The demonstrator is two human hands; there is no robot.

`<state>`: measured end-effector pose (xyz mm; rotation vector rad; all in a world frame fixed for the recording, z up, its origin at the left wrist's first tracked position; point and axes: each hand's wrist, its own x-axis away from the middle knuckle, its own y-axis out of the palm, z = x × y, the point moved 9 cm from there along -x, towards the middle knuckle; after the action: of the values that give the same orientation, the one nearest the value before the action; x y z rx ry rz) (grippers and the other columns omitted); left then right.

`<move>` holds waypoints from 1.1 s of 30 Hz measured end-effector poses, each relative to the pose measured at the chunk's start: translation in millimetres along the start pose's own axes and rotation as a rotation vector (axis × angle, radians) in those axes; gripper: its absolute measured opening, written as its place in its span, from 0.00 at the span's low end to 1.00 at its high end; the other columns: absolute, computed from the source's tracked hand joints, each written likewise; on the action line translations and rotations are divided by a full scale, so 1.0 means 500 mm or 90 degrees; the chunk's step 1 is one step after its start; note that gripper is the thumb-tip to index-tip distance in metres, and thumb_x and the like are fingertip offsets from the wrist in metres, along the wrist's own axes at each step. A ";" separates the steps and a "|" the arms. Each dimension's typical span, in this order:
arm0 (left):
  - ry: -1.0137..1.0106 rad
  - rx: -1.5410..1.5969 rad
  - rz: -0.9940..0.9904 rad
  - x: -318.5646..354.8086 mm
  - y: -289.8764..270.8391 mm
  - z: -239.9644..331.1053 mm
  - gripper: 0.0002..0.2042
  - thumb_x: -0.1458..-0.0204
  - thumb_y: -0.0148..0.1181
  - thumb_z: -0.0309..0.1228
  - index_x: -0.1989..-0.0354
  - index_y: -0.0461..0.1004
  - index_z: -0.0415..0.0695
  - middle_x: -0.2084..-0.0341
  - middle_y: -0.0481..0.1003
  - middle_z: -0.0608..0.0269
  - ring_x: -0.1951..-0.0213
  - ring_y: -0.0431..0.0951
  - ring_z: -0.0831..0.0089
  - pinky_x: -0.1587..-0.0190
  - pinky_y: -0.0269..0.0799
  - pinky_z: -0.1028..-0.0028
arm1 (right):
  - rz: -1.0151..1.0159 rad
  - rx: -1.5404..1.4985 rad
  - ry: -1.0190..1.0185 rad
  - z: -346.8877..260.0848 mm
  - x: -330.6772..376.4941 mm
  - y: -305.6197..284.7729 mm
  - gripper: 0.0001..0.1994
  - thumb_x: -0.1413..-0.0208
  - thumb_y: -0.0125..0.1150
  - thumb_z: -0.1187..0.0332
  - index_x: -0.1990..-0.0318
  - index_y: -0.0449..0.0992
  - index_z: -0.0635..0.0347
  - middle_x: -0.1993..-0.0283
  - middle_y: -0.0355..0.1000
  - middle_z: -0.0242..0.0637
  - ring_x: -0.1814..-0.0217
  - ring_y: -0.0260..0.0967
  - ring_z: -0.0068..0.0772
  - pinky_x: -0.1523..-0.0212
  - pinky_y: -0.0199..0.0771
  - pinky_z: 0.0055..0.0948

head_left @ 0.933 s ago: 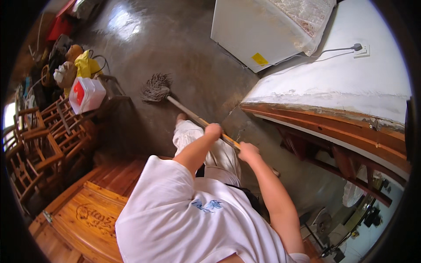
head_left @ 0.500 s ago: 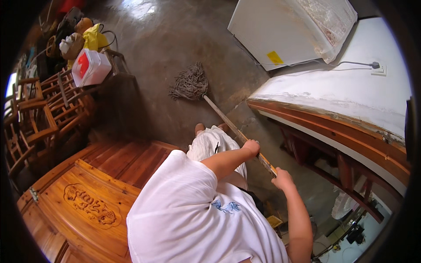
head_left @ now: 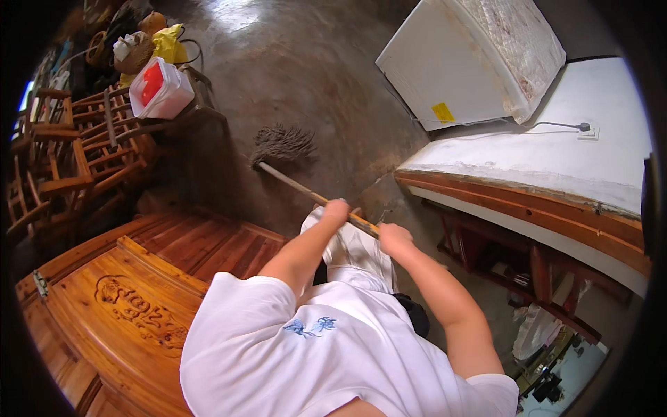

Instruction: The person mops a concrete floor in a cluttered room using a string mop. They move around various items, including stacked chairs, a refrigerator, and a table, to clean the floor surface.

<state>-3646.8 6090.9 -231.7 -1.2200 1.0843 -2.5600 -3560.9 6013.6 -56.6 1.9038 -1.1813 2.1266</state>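
Note:
A string mop [head_left: 286,144] with grey strands lies spread on the dark floor ahead of me. Its wooden handle slants from the head down to the right, in front of my body. My left hand [head_left: 337,210] is wrapped round the handle's middle part. Closer to the handle's upper end, my right hand [head_left: 394,239] grips it too. Only a short stretch of handle shows between the two hands. Both hands' palms are hidden.
A carved wooden door panel [head_left: 139,299] lies at my left. Wooden chairs [head_left: 66,153] are stacked at the far left, beside a white bucket [head_left: 174,97] with something red in it. A white appliance [head_left: 445,69] stands against the wall at the far right, above a wooden ledge [head_left: 528,212].
The mop head has swung left and slightly nearer, its strands now trailing right. Both hands have moved left with the handle, still gripping it.

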 end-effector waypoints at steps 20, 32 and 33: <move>0.028 -0.062 0.052 0.083 0.190 0.168 0.07 0.64 0.59 0.32 0.72 0.77 0.54 0.69 0.73 0.60 0.62 0.73 0.61 0.61 0.70 0.63 | -0.064 -0.034 0.022 0.231 0.054 0.229 0.15 0.61 0.59 0.67 0.62 0.77 0.58 0.60 0.74 0.42 0.57 0.72 0.40 0.60 0.73 0.35; 0.241 -0.168 -0.086 0.108 0.591 0.789 0.08 0.58 0.55 0.33 0.70 0.77 0.49 0.64 0.74 0.58 0.58 0.73 0.59 0.58 0.69 0.56 | -0.014 -0.223 0.272 0.785 0.409 0.565 0.14 0.60 0.59 0.65 0.63 0.77 0.57 0.60 0.73 0.42 0.57 0.71 0.40 0.58 0.72 0.35; 0.258 -0.164 -0.093 0.116 0.638 0.826 0.08 0.58 0.53 0.31 0.69 0.77 0.48 0.63 0.73 0.57 0.58 0.73 0.58 0.56 0.67 0.54 | -0.017 -0.255 0.287 0.812 0.450 0.590 0.15 0.60 0.59 0.64 0.63 0.77 0.58 0.60 0.73 0.43 0.57 0.71 0.41 0.58 0.71 0.35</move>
<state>-3454.3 5602.5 -224.9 -0.8684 1.4927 -2.9370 -3428.3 5480.4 -27.7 1.1912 -1.3325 1.9653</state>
